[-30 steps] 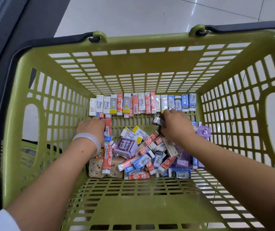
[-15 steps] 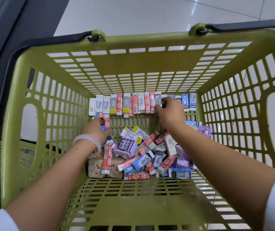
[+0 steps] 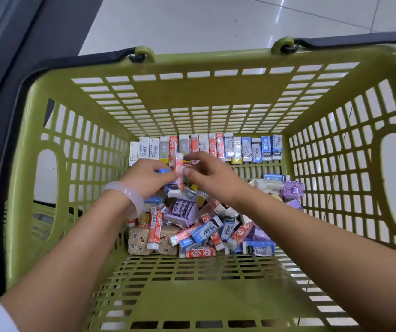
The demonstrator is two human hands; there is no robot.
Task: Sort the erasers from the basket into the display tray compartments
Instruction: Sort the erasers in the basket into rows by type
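Head view, single frame. I look down into an olive-green slotted plastic basket (image 3: 48, 236) standing on a pale tiled floor (image 3: 192, 22).

Left hand (image 3: 148, 177), a pale bangle (image 3: 132, 198) on its wrist: fingers curled, pinching a red-and-white sleeved eraser (image 3: 179, 170) that stands roughly upright above the pile. Something blue shows under the same fingers; I cannot tell what it is.

Right hand (image 3: 212, 174): thumb and forefinger sit narrow at the other edge of that eraser, apparently touching it. Motion blur hides whether they grip, so I cannot tell its state. My reading: a hand-to-hand pass, or both hands steadying the piece.

Where the stock is:
- A row of upright sleeved erasers (image 3: 206, 148) leans against the basket's far wall, whites and greys to the left, reds in the middle, blues to the right.
- A loose heap of mixed erasers (image 3: 206, 226) lies on the basket floor beneath and nearer than the hands: red, blue, purple boxes, with tan printed blocks (image 3: 139, 243) at the near left.

Progress, as judged: no display tray is visible, so nothing can be confirmed as sorted into compartments. Lining up by colour inside the basket looks partly done. The heap remains large, so most of the work is left.
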